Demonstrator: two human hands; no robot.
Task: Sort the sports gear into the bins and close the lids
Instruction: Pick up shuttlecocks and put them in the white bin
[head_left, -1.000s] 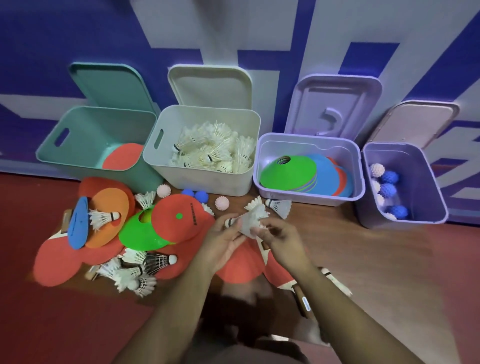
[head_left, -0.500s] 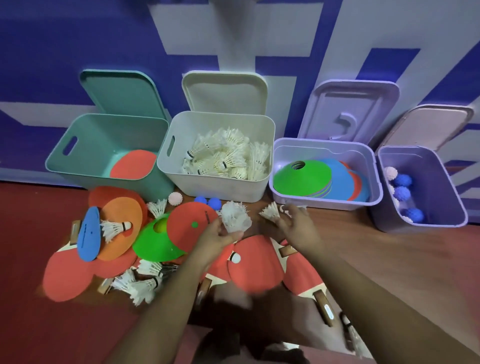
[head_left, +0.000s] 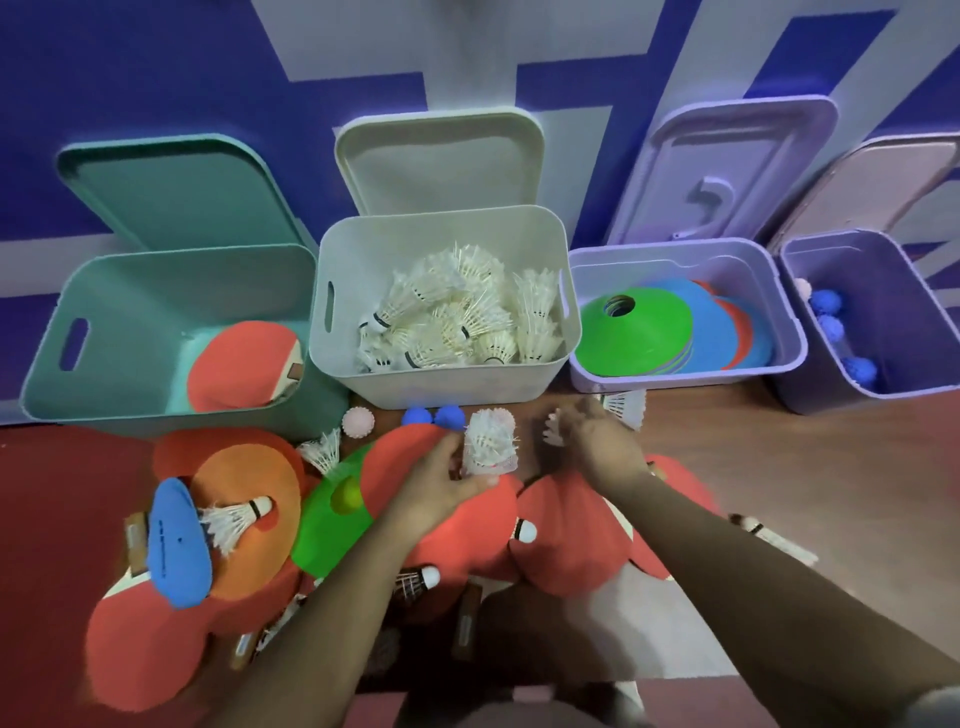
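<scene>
Left hand (head_left: 434, 486) pinches shuttlecock stack (head_left: 488, 441); right hand (head_left: 605, 447) curls round single shuttlecock (head_left: 552, 432).

— What are the hands holding?
— The left hand (head_left: 441, 483) grips a bunch of shuttlecocks (head_left: 488, 441), feathers up. The right hand (head_left: 602, 441) is curled on a single shuttlecock (head_left: 553, 430); only its feathers show.
— And the bins?
— There are four against the wall, their lids propped open behind them. The teal bin (head_left: 130, 312) holds a red paddle (head_left: 244, 364), the white bin (head_left: 441, 387) is heaped with shuttlecocks, the lilac bin (head_left: 649, 380) has flat cones with a green cone (head_left: 634, 332) on top, and the purple bin (head_left: 883, 270) has blue spiky balls.
— What is on the floor?
— Red paddles, cones and loose shuttlecocks. Two blue balls (head_left: 434, 417) and a pink ball (head_left: 357, 421) lie just before the white bin.
</scene>
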